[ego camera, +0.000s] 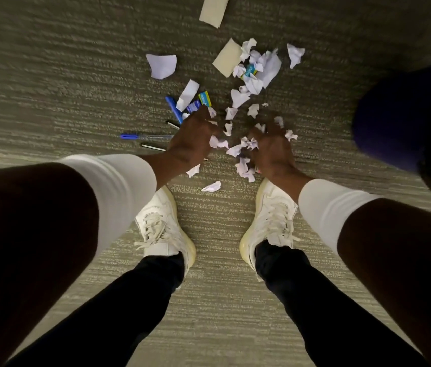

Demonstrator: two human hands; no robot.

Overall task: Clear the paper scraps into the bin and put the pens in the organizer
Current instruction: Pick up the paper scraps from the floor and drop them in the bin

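Observation:
White paper scraps (251,72) lie scattered over the grey carpet ahead of my feet. My left hand (190,139) reaches down with curled fingers closed on a few crumpled scraps. My right hand (270,147) is beside it, fingers bunched around more scraps. A blue-capped clear pen (145,136) lies left of my left hand, with a thick blue marker (174,108) above it and two thin dark pens (153,147) nearby. Small blue and yellow packets (205,98) sit among the scraps.
Two beige folded cards (226,58) lie at the far side of the mess. A large dark blue rounded object (405,120) stands at the right. My white sneakers (164,229) are planted just below the scraps. No bin or organizer is visible.

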